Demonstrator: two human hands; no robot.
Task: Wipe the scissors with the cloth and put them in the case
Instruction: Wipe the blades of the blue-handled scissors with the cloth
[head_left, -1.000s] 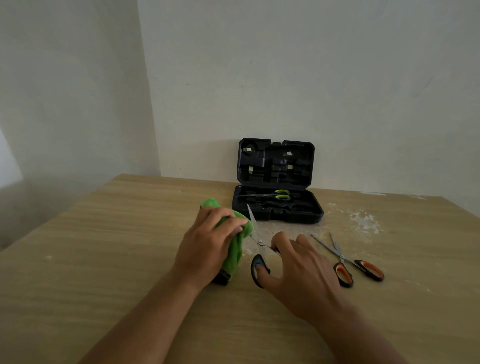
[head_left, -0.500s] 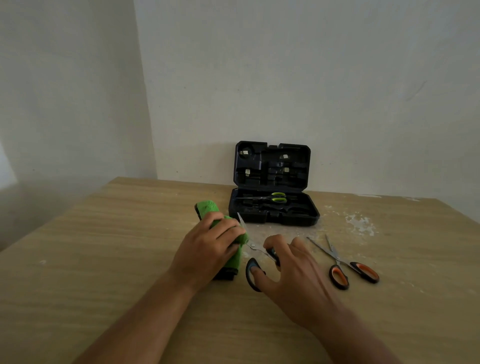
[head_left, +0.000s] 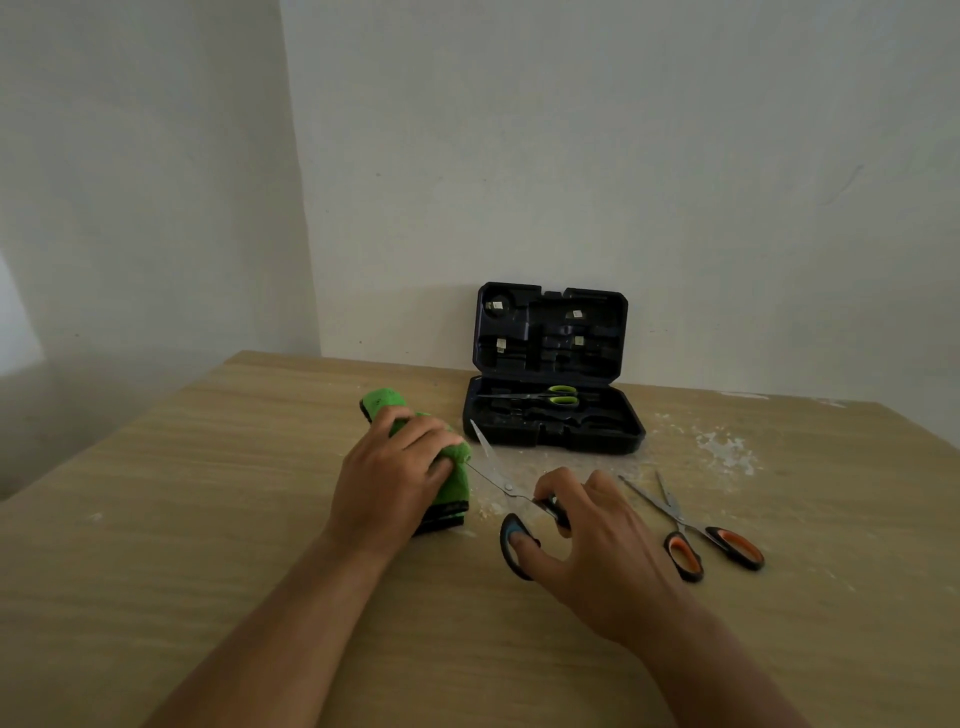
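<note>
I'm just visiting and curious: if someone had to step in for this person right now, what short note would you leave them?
Left hand: grips the green cloth on the table, against one blade.
Right hand: holds the blue-handled scissors, blades open, thumb in one loop.
Case: open by the wall, with the green-handled scissors already inside.
Orange-handled scissors: on the table, right of the hands, untouched.
Done: one pair in the case.
Left: finish wiping the blue pair and put it in the case, then wipe and store the orange pair.
</note>
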